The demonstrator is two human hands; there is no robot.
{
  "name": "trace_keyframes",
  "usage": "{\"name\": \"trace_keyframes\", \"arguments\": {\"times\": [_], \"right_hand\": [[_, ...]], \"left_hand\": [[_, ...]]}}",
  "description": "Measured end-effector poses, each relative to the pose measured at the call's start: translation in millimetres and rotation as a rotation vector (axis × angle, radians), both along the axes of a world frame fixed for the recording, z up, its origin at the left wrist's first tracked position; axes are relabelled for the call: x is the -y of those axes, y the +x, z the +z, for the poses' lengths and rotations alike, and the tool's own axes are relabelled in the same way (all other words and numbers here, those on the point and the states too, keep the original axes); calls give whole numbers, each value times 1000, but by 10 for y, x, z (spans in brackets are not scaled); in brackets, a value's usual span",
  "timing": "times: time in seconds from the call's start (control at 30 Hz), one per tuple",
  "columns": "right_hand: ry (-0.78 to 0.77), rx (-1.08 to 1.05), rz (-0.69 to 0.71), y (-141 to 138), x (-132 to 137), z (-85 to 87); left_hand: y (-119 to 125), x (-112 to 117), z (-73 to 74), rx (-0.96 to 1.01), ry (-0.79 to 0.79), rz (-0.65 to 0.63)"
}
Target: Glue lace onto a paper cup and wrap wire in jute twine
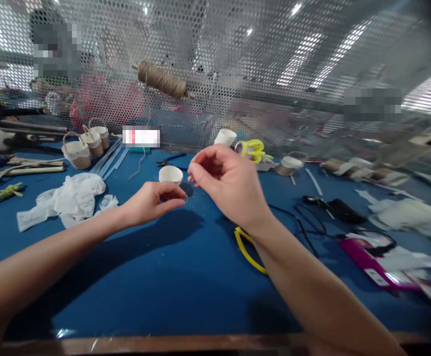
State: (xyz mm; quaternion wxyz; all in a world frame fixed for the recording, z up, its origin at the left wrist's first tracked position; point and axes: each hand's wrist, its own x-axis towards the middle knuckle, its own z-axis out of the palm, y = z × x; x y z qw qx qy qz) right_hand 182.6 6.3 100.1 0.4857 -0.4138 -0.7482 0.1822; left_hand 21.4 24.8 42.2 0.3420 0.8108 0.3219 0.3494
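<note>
Over the middle of the blue table [170,287] my left hand [156,200] is pinched, thumb against fingertips. A tiny pale bit seems to show at its tips, too small to name. Slightly higher and to the right, my right hand [226,180] also pinches thumb to forefinger; whatever lies between them cannot be made out. The two hands are close but apart. Just behind my left fingertips stands a small white paper cup [170,175]. Another white cup [225,137] is beyond my right hand. Beneath my right forearm a yellow curved handle or loop [247,249] is partly hidden.
Small handled baskets [77,154], crumpled white cloth [72,198] and pale strips [113,158] lie left. Pliers [172,159] and yellow-handled scissors [254,148] are at the back, below a twine spool [161,79] on a perforated metal screen. At right are a black cable [300,222] and a magenta box [374,267].
</note>
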Motion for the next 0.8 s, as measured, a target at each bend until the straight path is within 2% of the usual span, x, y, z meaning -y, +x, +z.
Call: {"name": "trace_keyframes", "arguments": {"times": [0.13,0.33,0.47,0.63,0.8], "right_hand": [[-122,74,47,42,-7,-44],[-164,67,121,116,57,23],[-238,10,195,120,89,-40],[-250,2,207,161,65,-91],[-252,22,196,201,47,-60]], "left_hand": [[48,46,-43,34,-47,6],[104,139,-50,137,-88,8],[109,138,-110,150,-162,-22],[83,121,-122,214,-285,-34],[78,135,-82,221,-311,-87]]}}
